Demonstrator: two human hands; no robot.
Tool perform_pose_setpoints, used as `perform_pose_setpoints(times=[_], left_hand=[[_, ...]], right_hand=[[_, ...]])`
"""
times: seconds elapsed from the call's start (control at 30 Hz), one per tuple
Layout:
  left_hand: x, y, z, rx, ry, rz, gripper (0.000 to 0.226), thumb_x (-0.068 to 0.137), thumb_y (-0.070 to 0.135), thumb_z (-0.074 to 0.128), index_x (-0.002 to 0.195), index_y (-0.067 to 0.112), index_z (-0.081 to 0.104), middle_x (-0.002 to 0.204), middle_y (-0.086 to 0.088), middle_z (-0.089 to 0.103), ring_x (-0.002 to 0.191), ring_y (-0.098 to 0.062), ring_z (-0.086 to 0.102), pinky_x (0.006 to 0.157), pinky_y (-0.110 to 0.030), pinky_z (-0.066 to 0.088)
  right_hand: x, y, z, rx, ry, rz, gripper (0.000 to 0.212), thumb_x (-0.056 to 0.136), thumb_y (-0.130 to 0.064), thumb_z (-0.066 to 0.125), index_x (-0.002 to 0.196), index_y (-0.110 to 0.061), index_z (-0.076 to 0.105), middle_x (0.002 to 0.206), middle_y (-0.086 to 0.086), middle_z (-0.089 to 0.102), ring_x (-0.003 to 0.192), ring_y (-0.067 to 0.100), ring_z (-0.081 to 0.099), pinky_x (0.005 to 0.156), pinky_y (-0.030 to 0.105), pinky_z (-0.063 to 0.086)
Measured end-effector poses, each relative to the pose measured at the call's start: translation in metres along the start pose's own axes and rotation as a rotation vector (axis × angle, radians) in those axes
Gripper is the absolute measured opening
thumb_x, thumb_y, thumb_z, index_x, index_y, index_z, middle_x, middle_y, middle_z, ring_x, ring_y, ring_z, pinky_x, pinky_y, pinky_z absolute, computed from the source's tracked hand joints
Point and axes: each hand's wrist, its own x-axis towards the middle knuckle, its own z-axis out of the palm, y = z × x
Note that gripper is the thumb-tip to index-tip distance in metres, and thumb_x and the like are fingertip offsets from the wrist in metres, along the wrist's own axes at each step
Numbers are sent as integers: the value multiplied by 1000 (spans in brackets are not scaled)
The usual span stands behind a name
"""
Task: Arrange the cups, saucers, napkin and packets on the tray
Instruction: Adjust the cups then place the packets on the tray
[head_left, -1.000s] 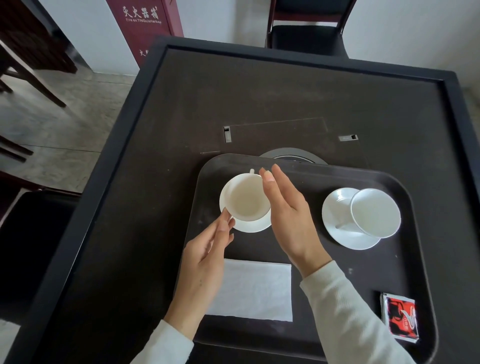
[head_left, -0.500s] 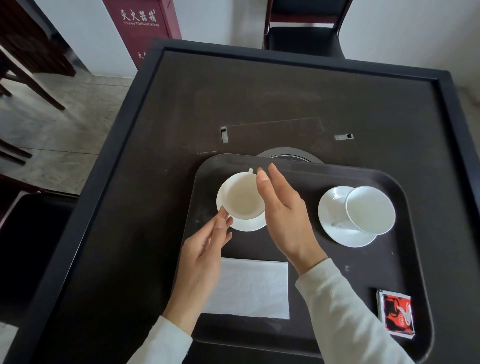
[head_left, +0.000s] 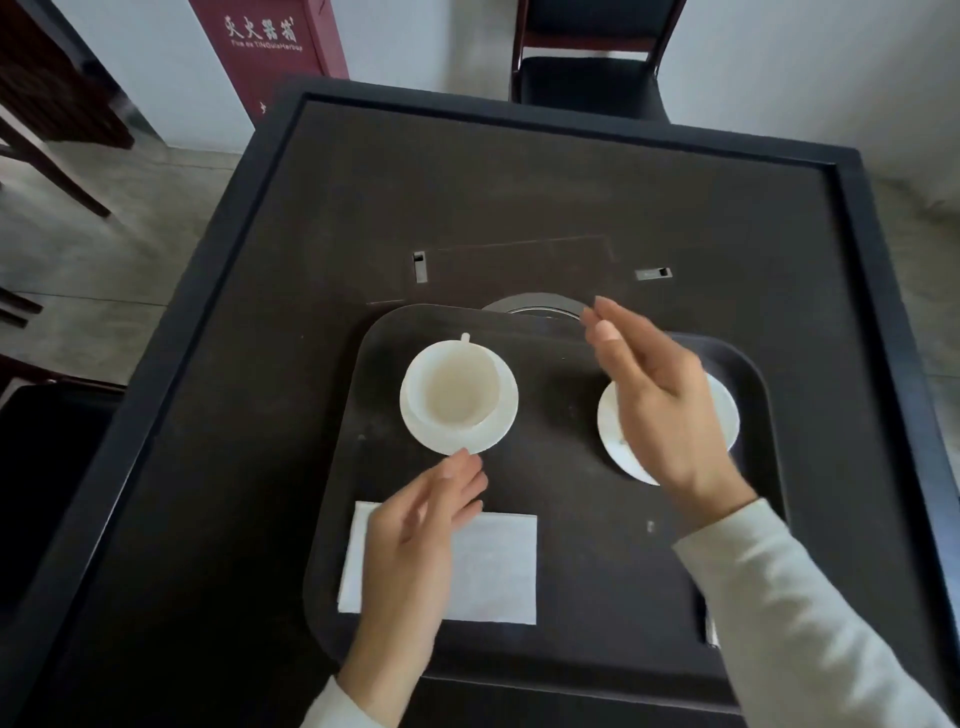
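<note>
Glossy white ceramic cup (head_left: 457, 391) & saucer (head_left: 500, 430), matt dark plastic tray (head_left: 582, 545), matt paper napkin (head_left: 493, 571)

A dark square table (head_left: 363, 218) with a raised black rim carries everything — its top is a flat brown-black panel with two small metal slots and a round dark ring (head_left: 537, 305) set into the middle. Directly on it lies one dark tray (head_left: 571, 545) with rounded corners, sitting on the near half of the table and covering the near part of the ring. The tray's far edge lies just short of the slots — its near edge stops close to the table's near rim.
</note>
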Motion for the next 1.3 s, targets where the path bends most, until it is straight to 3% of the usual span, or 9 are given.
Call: perform_pose_setpoints(times=[0.17,0.27,0.4,0.67,0.87,0.97,1.07,1.17,1.3], left_hand=[[-30,-8,80,-98,-153,-197,12,95,38,70,90,37,81,105,12,80,102,-13,76,78,-24,61],[-39,-8,130,-155,-194,-297,13,99,40,63,107,44,73,101,23,77,99,-11,76,77,-28,63],[-45,3,176,-297,-189,-459,40,100,35,64,139,37,56,109,18,67,92,-12,78,70,-31,65],[-57,-1,205,-338,-74,-357,47,101,41,58,147,42,46,136,14,62,103,-13,76,77,-28,63],[-56,-4,208,-349,-52,-287,40,101,40,57,141,46,50,133,16,65,104,-10,75,85,-35,64],[-54,-6,209,-330,-39,-268,44,101,39,58,145,43,49,135,14,64,110,-13,74,87,-38,63],[-48,-7,208,-269,-28,-266,50,102,36,59,150,37,46,139,8,61,120,-17,66,89,-40,63],[-40,-7,203,-179,-28,-247,52,102,36,58,152,36,44,148,5,54,129,-19,58,91,-37,62],[-31,-5,193,-123,-53,-171,49,103,40,53,151,41,44,146,7,55,134,-20,54,102,-42,56]], right_hand=[[22,8,-72,-210,73,5,30,93,-61,49,103,-48,74,108,-8,77,110,12,69,101,46,52],[30,24,-104,-307,80,51,42,89,-69,47,101,-38,74,99,8,75,101,26,69,94,49,55],[30,47,-122,-312,15,136,40,84,-71,49,97,-45,76,97,-12,77,104,11,69,100,42,53],[22,66,-124,-246,-154,147,42,95,-62,45,121,-42,71,116,-25,71,117,-1,60,102,24,46],[22,66,-125,-290,-214,134,36,105,-44,44,130,-34,69,112,-16,69,106,0,55,76,-5,35],[19,67,-125,-286,-180,110,39,105,-43,44,123,-24,73,101,-5,74,92,6,58,73,1,40],[15,69,-127,-286,-159,121,53,104,-48,42,107,-3,69,96,19,70,92,27,59,80,25,47],[10,72,-128,-237,-126,195,60,101,-53,42,91,-1,69,81,15,70,84,28,70,82,40,57],[0,78,-122,-80,-29,275,52,101,-47,49,81,-6,75,77,2,77,77,10,75,70,20,61]])
